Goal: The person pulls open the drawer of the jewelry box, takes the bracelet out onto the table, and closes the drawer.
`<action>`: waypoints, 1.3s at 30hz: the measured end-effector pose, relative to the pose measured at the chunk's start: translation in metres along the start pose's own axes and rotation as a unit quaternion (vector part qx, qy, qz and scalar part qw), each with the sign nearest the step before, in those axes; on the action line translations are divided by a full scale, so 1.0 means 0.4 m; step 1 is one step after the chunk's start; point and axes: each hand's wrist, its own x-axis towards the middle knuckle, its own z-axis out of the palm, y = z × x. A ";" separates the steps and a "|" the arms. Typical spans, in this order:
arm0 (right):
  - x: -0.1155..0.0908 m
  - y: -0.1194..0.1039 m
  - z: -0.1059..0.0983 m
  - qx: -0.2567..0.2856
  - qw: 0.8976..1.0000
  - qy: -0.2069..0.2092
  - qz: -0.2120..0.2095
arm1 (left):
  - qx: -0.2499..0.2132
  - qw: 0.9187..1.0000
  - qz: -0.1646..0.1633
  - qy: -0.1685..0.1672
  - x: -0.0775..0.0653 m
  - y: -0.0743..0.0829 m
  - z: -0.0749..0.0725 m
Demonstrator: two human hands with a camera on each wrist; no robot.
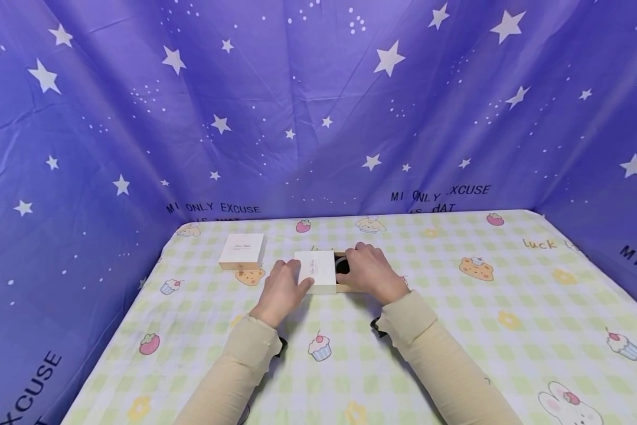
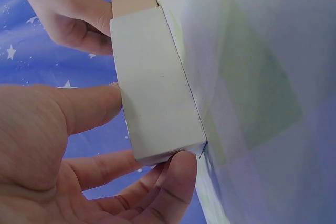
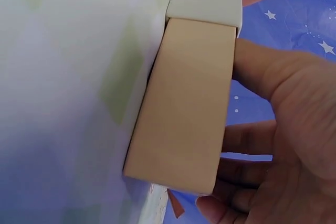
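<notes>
A white box sleeve [image 1: 315, 273] with small print on top lies on the table, its tan drawer [image 3: 181, 103] slid partly out to the right. Inside the drawer shows a round black item [image 1: 342, 265], partly covered by my right hand. My left hand [image 1: 282, 288] holds the sleeve, thumb on its top edge and fingers around its left end. Over the drawer sits my right hand [image 1: 372, 273], fingers curled at the far end and thumb over the top edge beside the sleeve. A brown ribbon tab [image 3: 176, 204] pokes out at the drawer's end.
A second white box [image 1: 242, 249] with a tan side stands at the back left of the table. The checked, printed tablecloth [image 1: 403, 366] covers the tabletop. Purple star-patterned curtains [image 1: 307, 106] hang behind the table and at both sides.
</notes>
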 end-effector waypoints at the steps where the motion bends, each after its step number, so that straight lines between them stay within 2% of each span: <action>1: 0.000 -0.001 0.000 0.000 1.000 -0.001 0.001 | 0.000 1.000 0.000 0.000 0.000 0.000 0.000; 7: 0.002 -0.005 -0.002 0.011 1.000 0.002 0.005 | 0.004 1.000 0.004 0.003 0.001 -0.004 0.001; 13: 0.003 -0.003 -0.001 0.015 1.000 -0.003 0.003 | 0.004 1.000 -0.005 0.001 0.001 -0.002 0.001; 19: 0.006 0.001 0.002 0.026 1.000 0.009 -0.004 | -0.003 1.000 -0.009 -0.001 0.000 -0.002 0.001; 28: 0.007 0.008 0.005 0.043 0.999 0.031 -0.011 | 0.001 1.000 -0.003 -0.002 0.002 0.000 0.002; 39: 0.005 0.010 0.006 0.048 0.998 0.037 -0.021 | 0.007 1.000 0.012 0.008 0.004 -0.004 0.002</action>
